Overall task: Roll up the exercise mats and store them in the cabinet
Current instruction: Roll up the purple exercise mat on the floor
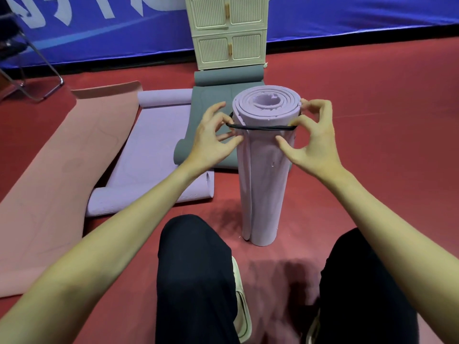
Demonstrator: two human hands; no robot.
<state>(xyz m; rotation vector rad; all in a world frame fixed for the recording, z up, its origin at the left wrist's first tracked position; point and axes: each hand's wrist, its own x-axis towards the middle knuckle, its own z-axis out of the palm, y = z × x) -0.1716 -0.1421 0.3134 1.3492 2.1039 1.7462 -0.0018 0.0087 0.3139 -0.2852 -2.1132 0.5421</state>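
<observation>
Standing upright on the red floor (347,100), between the person's black-trousered knees and the cabinet, is a rolled lilac foam exercise mat (264,175), spiral end facing up. Thin black elastic band (260,127) stretched around roll just below its top rim. Left hand (211,137) pinches band at roll's left side, fingers curled, thumb tip touching the mat. Right hand (315,135) pinches band at right side, forefinger and thumb hooked, other fingers curled above. Behind the roll, a grey mat (213,95) lies partly unrolled, curled at both ends, its far end touching the base of the cream ribbed-door plastic cabinet (227,31), doors closed. Left of grey mat, a second lilac mat (154,145) lies flat with ends curling. Further left, a pink mat (62,170) spread flat, running toward the floor's near left edge. Blue banner (347,16) along back wall; metal chair frame (32,70) at far left corner
</observation>
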